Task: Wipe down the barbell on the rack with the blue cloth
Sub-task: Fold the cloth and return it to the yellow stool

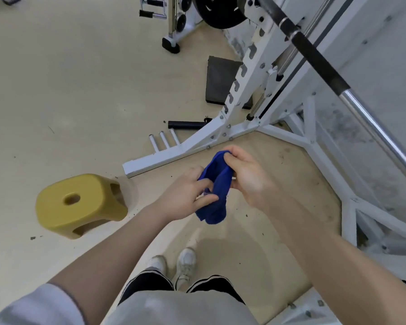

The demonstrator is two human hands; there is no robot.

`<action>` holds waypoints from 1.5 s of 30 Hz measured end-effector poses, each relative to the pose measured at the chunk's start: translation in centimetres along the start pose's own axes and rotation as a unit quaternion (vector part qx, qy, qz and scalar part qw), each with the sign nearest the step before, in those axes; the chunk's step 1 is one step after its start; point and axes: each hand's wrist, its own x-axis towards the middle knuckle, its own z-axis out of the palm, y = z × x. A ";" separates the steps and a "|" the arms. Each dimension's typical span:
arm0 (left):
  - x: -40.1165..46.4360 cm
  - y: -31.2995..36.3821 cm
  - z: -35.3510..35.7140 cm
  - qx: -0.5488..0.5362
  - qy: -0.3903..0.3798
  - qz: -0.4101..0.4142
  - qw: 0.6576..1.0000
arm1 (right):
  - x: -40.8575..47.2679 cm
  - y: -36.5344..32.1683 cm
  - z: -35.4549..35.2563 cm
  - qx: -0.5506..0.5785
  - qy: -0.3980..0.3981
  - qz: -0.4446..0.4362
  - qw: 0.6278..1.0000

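Head view, both hands (220, 184) gripping blue cloth (215, 195), yellow stool (77, 205) nearby

Open air below the barbell (319, 57) (white rack (251, 73) leftward).

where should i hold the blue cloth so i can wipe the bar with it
Gather the blue cloth at its bunched middle, coming from below so it pads the palm. It now hangs folded lengthwise, the right hand pinching its top edge and the left hand its side. The barbell runs overhead to the right; a palm-wide wad would probably wrap it best.
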 end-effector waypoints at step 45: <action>-25.5 -46.7 -6.6 0.313 0.055 -0.059 0.946 | 22.6 15.9 42.9 -0.362 -0.056 0.034 0.930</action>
